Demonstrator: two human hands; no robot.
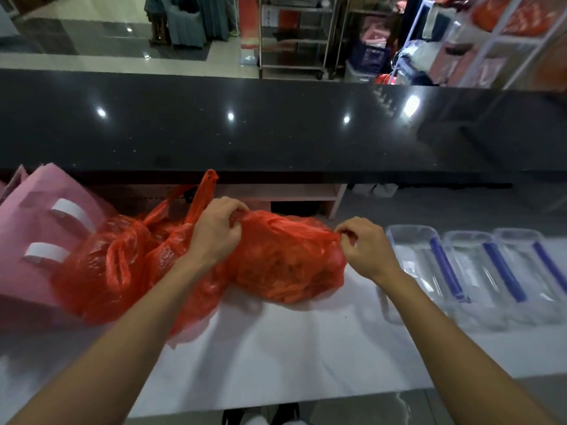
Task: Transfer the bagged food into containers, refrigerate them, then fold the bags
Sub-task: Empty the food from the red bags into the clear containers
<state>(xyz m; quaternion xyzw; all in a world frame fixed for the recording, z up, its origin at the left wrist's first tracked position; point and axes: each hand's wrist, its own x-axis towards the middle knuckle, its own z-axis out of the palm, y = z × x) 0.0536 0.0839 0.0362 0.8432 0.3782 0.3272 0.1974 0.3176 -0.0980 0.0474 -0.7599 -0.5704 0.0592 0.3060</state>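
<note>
A full red plastic bag lies on its side on the white worktop, long axis running 9 to 3 o'clock, its gathered mouth toward 9. The left hand grips bunched plastic at that mouth end, while the right hand pinches the film at the 3 o'clock end. More red bags are heaped at 9 o'clock against a pink bag; three clear containers with blue clips stand at 3 o'clock.
</note>
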